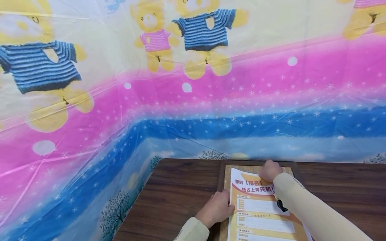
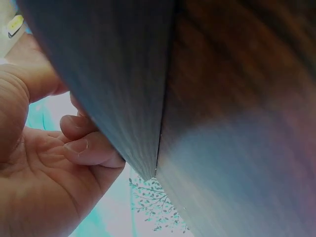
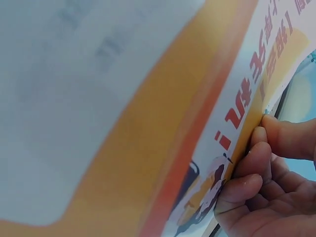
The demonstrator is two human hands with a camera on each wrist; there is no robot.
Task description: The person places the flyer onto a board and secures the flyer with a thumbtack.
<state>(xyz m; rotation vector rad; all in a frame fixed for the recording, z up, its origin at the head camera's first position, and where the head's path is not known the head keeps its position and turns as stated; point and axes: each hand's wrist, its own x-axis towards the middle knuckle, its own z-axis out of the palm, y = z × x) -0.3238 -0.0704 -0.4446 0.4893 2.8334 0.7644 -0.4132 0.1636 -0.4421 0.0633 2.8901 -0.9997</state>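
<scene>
A printed poster (image 1: 262, 209) in white, orange and red lies over a cork board (image 1: 225, 221) with a dark wooden frame. My left hand (image 1: 215, 207) grips the board's left side. In the left wrist view, that hand (image 2: 54, 143) has its fingers curled against the frame edge (image 2: 118, 89). At the poster's top right, my right hand (image 1: 270, 171) pinches with thumb and fingertips, covering the corner. Close up, the right hand (image 3: 274, 173) meets the poster's (image 3: 148, 118) upper edge; whether something small is between the fingertips is hidden.
The board lies on a dark wood-grain table (image 1: 169, 190). Behind it rises a wall covering (image 1: 211, 93) with bears, snowflakes and pink and blue bands, meeting in a corner at the left. A black item (image 1: 281, 206) shows under the right wrist.
</scene>
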